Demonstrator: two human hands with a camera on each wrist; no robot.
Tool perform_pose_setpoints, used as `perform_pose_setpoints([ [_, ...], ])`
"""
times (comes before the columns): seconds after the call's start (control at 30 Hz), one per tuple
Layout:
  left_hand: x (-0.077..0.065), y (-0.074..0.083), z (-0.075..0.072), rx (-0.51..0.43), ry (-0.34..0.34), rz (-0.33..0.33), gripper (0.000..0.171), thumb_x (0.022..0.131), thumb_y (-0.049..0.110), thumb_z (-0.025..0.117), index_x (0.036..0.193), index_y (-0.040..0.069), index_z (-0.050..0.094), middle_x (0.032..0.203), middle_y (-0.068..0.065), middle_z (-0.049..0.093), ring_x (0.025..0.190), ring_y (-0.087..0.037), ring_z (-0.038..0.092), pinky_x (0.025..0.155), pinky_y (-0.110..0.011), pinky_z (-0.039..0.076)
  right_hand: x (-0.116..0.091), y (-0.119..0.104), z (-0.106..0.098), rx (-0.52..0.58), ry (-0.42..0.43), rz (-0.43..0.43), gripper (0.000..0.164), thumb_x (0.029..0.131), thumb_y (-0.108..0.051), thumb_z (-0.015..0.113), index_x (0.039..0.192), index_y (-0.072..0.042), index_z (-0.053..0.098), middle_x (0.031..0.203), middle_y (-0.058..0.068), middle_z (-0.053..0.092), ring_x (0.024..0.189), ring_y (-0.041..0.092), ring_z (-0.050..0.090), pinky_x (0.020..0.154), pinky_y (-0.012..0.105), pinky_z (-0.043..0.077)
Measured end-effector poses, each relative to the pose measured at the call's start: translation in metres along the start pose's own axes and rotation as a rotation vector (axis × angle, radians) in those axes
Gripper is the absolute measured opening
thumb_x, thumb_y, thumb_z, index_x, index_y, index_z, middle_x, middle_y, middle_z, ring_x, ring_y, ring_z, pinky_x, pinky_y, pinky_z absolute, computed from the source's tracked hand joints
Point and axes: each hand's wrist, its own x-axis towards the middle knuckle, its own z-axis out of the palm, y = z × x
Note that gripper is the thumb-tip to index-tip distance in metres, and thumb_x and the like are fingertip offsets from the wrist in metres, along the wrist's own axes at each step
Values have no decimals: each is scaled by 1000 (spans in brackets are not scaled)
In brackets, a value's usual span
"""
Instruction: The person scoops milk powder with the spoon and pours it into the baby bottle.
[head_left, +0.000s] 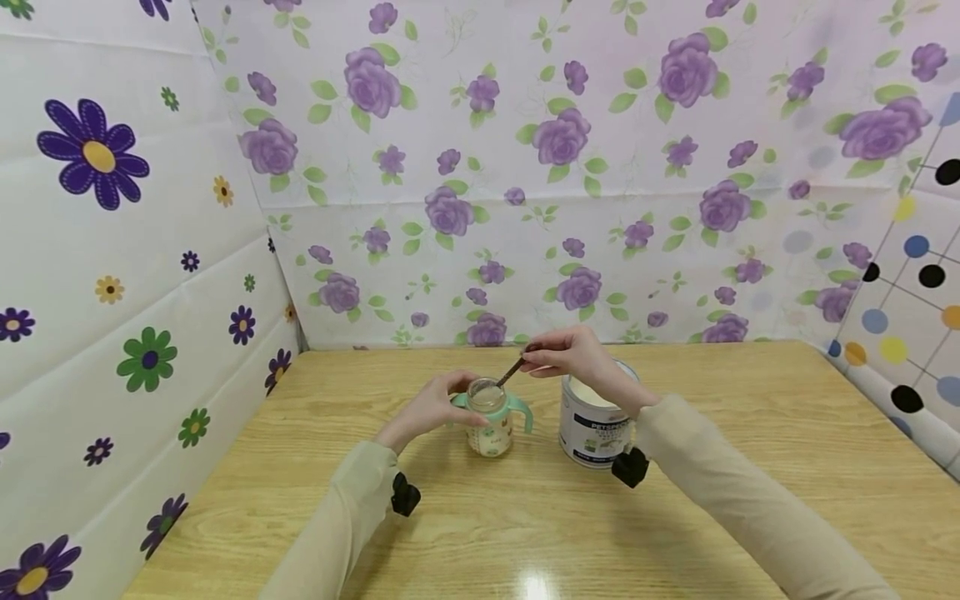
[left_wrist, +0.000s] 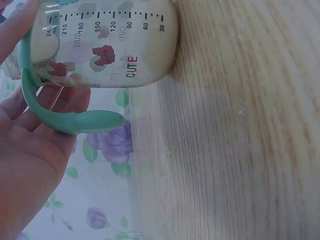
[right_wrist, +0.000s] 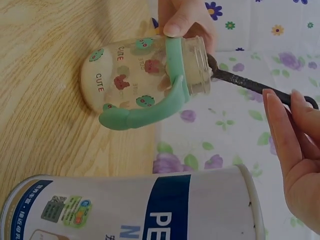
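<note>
Wood-grain counter (head_left: 525, 517) w/ purple-rose cloth (head_left: 450, 275) behind & flower-print cloth (head_left: 97, 275) on person's L side; bottle (head_left: 489, 437) stands upright on it, L hand's (head_left: 438, 406) fingers curled round its upper part, R hand's (head_left: 573, 358) fingers pinching dark spoon (right_wrist: 250, 83) w/ its end at bottle mouth, open tin (head_left: 592, 429) near on the R. Only L wrist view gives a readable ml scale (left_wrist: 105, 20) (30–240); head view alone shows pale contents (head_left: 587, 392) in tin. Bottle reads "CUTE", tin label starts "PETS", rest too small to be sure.
</note>
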Motion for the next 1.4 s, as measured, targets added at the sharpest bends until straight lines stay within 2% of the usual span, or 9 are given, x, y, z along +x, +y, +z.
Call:
perform_pose_setpoints([
  [0.23, 1, -1, 0, -8, -10, -3, 53, 74, 13, 76, 121, 7, 54, 111, -4, 56, 106, -27, 47, 85, -41, 39, 0, 1, -3, 5, -50, -47, 23, 86, 7, 56, 105, 19, 57, 91, 24, 63, 86, 33, 61, 75, 46, 45],
  [0.67, 2, -2, -1, -3, -9, 15, 52, 73, 11, 77, 120, 6, 54, 110, -4, 56, 104, -25, 49, 86, -41, 38, 0, 1, -5, 5, -55, -97, 20, 86, 8, 55, 103, 18, 58, 92, 24, 63, 85, 30, 62, 73, 42, 48],
  [0.93, 3, -1, 0, -9, -8, 17, 52, 73, 9, 76, 120, 4, 54, 111, -7, 56, 105, -29, 48, 87, -42, 37, 0, 1, -5, 5, -34, -87, 21, 87, 5, 55, 105, 15, 59, 93, 22, 63, 86, 30, 62, 74, 42, 48],
  [1.17, 2, 0, -1, 11, -3, -20, 51, 73, 12, 77, 118, 3, 53, 114, -18, 54, 109, -32, 45, 87, -43, 37, -2, -4, -7, 30, 13, -65, 23, 86, 1, 59, 105, 15, 59, 94, 22, 63, 87, 28, 62, 75, 40, 47],
  [1.4, 3, -1, -1, 15, -5, -28, 51, 74, 11, 77, 118, 3, 53, 114, -15, 54, 110, -34, 44, 86, -43, 38, -4, -6, -7, 61, 31, -71, 24, 86, -1, 60, 106, 14, 59, 95, 22, 63, 87, 29, 62, 75, 39, 47],
])
